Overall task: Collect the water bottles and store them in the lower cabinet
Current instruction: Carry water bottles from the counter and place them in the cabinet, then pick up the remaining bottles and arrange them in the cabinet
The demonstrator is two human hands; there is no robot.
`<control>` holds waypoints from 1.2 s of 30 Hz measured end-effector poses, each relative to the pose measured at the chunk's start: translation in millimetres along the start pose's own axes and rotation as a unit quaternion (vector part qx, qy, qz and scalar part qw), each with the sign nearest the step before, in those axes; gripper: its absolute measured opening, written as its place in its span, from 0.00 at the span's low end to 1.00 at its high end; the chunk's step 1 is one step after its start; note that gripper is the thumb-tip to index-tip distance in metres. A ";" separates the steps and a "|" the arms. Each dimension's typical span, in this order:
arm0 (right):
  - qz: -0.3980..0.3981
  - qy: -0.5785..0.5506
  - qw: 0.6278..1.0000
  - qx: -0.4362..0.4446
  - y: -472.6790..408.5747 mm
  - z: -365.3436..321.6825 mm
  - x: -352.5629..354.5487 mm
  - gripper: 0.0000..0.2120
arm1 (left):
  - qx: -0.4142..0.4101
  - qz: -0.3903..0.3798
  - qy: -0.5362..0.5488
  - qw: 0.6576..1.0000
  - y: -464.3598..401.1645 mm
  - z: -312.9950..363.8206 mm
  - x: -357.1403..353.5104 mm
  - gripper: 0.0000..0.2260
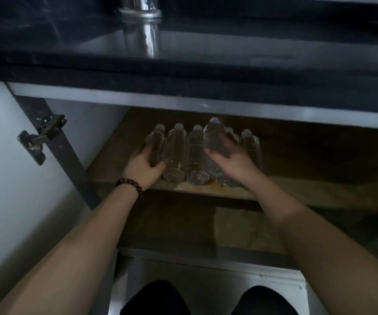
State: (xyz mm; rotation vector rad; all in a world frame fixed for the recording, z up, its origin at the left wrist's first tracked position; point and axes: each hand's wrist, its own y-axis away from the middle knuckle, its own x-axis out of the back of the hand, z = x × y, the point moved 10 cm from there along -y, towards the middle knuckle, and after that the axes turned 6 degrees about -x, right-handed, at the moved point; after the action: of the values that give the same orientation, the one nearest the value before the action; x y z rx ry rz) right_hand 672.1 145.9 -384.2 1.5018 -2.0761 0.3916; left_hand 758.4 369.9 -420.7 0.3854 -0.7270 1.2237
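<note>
Several clear water bottles (196, 155) lie side by side, caps pointing inward, on the wooden shelf (297, 192) of the open lower cabinet. My left hand (143, 165), with a bead bracelet on the wrist, grips the leftmost bottle (156, 144) at the end of the row. My right hand (231, 159) holds another bottle (215, 137) slightly raised over the row, between the middle bottles and the rightmost bottle (250, 144).
The white cabinet door (6, 178) stands open at the left on its hinge (40, 137). A dark countertop (183, 71) with a metal faucet base (141, 10) overhangs the cabinet. A lower compartment (240, 226) sits beneath the shelf. My knees show at the bottom.
</note>
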 end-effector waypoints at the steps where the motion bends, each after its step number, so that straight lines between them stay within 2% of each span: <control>1: -0.003 0.005 1.000 -0.004 4.1 -0.9 2.0 0.31 | 0.013 -0.011 -0.011 1.000 1.7 -1.4 0.2 0.31; 4: -0.013 0.043 0.998 -0.045 18.2 -4.0 10.4 0.34 | 0.066 -0.052 -0.044 0.996 16.4 3.2 2.4 0.34; 8: -0.013 0.146 0.988 -0.047 46.6 -14.9 25.2 0.35 | 0.053 -0.070 -0.080 0.993 49.7 51.7 15.7 0.33; 11: -0.028 0.156 0.986 -0.054 86.3 -26.5 38.1 0.35 | 0.060 -0.108 -0.093 0.988 84.0 88.7 22.2 0.32; 13: -0.016 0.157 0.986 -0.061 116.9 -39.2 52.8 0.35 | 0.046 -0.133 -0.106 0.984 108.5 119.7 27.7 0.30; 19: -0.009 0.172 0.973 -0.155 201.0 -69.6 111.9 0.36 | 0.001 -0.196 -0.130 0.972 159.7 221.2 60.1 0.30; 23: 0.001 0.170 0.968 -0.185 254.5 -101.8 160.9 0.34 | -0.047 -0.207 -0.163 0.963 187.0 290.8 87.0 0.30; 30: 0.089 0.164 0.952 -0.242 329.3 -124.0 230.4 0.32 | -0.152 -0.271 -0.152 0.938 223.0 386.4 73.4 0.30; 36: 0.203 0.156 0.908 -0.332 409.5 -103.2 279.9 0.30 | -0.255 -0.334 -0.139 0.896 258.7 450.6 38.5 0.30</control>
State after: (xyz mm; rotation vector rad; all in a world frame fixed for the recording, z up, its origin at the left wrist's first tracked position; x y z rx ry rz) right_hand 249.6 119.2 -106.0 0.5674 -1.9609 0.0430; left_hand 387.9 195.0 -98.9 0.3313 -1.0199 0.3022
